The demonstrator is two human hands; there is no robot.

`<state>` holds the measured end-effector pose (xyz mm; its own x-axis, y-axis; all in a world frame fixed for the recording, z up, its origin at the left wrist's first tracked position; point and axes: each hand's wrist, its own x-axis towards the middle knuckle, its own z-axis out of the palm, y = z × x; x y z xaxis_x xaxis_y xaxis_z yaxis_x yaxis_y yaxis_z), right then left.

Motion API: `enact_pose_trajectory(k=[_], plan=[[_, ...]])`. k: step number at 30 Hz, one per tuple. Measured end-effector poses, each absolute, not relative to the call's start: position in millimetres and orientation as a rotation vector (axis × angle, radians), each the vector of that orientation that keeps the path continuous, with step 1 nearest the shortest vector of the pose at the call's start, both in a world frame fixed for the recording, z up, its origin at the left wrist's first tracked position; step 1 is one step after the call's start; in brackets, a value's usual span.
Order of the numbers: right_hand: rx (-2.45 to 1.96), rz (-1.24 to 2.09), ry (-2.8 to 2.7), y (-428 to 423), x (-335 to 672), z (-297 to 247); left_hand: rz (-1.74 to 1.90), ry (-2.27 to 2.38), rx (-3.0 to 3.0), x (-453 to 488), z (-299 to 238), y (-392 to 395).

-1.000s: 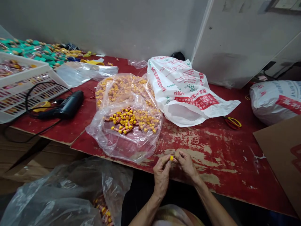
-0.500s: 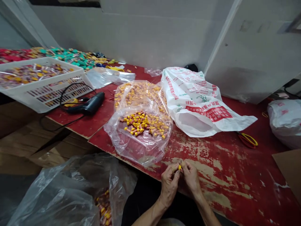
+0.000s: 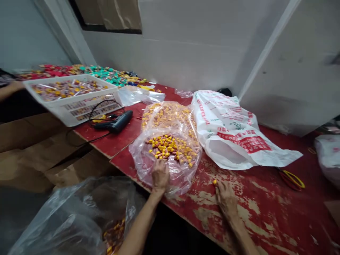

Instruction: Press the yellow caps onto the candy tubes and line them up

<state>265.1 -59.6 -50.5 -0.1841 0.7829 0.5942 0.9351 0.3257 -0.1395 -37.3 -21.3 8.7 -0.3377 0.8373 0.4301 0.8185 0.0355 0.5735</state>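
The left hand point(image 3: 160, 175) lies over the near mouth of the clear bag point(image 3: 138, 164), palm down, its fingertips at the yellow-capped pieces point(image 3: 166, 145) heaped inside; whether it grasps one cannot be told, as the fingers are partly hidden. The right hand point(image 3: 227, 198) is on the worktop point(image 3: 287, 216), to the right of the clear bag and apart from it, fingers stretched forward. A single piece point(image 3: 214, 182) shows its yellow cap at those fingertips; whether it is pinched or only touched is unclear.

More pieces fill the far part of the clear bag. Against its right side lies a white sack point(image 3: 225, 124) with red and green print, and well to its right are scissors point(image 3: 293, 179) with red and yellow handles, beside the sack's edge. A black dryer point(image 3: 120, 122) with a cord lies left of the clear bag; farther left stands a white crate point(image 3: 62, 111) of bagged pieces. Behind and left of the clear bag are plastic sleeves point(image 3: 140, 95) and a red and green pile point(image 3: 103, 76). Below and left of it is a lower bag point(image 3: 58, 223), also holding pieces.
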Motion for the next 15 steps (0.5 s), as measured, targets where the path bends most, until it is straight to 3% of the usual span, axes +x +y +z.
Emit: enact_pose_trajectory(k=[7, 15], plan=[[-1.562, -0.307, -1.967, -40, 287, -46, 1.02, 2.266, 2.031, -74, -12, 14], [-1.823, -0.198, -1.977, 92, 315, -10, 0.985, 2.425, 2.252, -69, -47, 10]])
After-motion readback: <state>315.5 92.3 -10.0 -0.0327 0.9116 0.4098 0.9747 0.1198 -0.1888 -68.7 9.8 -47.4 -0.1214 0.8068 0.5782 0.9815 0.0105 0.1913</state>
